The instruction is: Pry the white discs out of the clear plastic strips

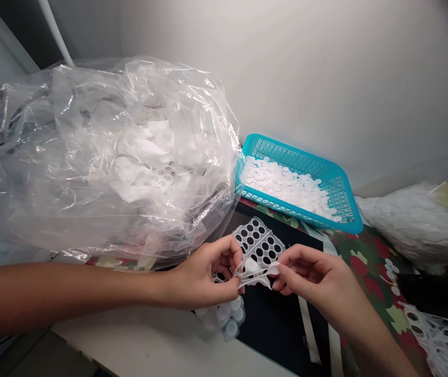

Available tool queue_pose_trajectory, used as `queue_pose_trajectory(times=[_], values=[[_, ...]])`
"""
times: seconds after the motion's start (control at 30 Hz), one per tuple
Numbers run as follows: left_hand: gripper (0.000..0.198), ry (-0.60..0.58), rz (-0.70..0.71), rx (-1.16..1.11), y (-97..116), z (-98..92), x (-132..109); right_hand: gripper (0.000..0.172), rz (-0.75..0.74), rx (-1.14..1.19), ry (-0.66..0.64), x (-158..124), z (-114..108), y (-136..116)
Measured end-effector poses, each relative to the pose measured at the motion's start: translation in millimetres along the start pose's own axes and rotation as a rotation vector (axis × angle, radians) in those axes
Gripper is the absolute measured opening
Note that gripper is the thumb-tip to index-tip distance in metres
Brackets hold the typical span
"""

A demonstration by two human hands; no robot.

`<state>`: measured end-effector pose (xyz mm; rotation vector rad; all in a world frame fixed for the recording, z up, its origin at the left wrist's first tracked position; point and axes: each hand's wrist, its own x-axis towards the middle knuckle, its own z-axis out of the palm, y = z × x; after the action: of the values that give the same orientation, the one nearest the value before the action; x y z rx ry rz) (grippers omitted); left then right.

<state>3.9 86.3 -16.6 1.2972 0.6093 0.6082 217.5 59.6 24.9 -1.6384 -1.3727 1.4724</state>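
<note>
My left hand [216,275] pinches a thin white sheet [253,280] that has round cut-outs and stretches between both hands. My right hand [306,272] grips a small white disc [273,268] between thumb and forefinger at the sheet's right end. Another white disc [252,264] sits on the sheet between the hands. Just behind them is a pale plate with rows of round holes [257,235], over a black mat [265,324]. Below my left hand, several round white pieces in clear cups [231,330] lie at the table's edge.
A large clear plastic bag [102,157] of white scraps bulges at left. The turquoise basket [349,209] behind the mat holds many white discs [287,183]. At right are a full plastic bag [408,220], a patterned cloth [373,277] and a heap of perforated white scrap [444,340].
</note>
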Motion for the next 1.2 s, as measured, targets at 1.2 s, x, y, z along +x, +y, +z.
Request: queue_pose_trajectory(times=[1.2], values=[[0.021,-0.055,0.01,-0.19,-2,-4.0,0,0.009,-0.259,-0.235,0.036,-9,39,-1]])
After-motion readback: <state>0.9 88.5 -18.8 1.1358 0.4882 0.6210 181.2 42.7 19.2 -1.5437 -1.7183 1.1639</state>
